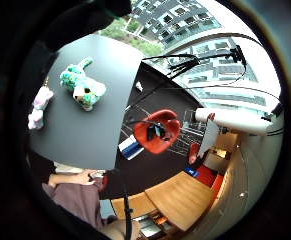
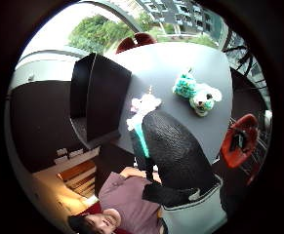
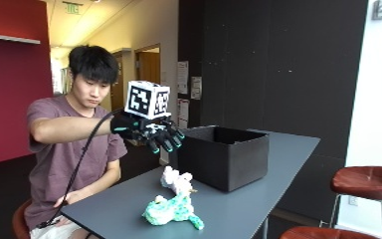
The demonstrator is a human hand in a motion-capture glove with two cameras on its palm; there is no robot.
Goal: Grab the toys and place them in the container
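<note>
Sitting at a grey worktop (image 3: 257,199), with the gloved right hand (image 3: 152,132) hanging in the air above it, fingers spread and pointing downward, holding nothing. Hovering just beside the near upper edge of the black container (image 3: 225,155), on the side toward the person, not touching it. Lying below the hand on the worktop, a small white and pink plush toy (image 3: 176,180), close to the container's near wall. Resting a little farther from the hand, toward the worktop's near end, a teal and white plush toy (image 3: 172,211), just beside the white one but apart from it. Showing in the thumb side palm view, one black-gloved finger (image 2: 173,148) reaching over the worktop, with the white and pink toy (image 2: 142,108) at its tip and the teal toy (image 2: 197,92) well off to one side, the container (image 2: 100,100) standing open next to them. Resting low near the person's lap, the bare other hand (image 3: 72,197), away from both toys. Standing beyond the worktop's far side, a red stool (image 3: 370,181).
</note>
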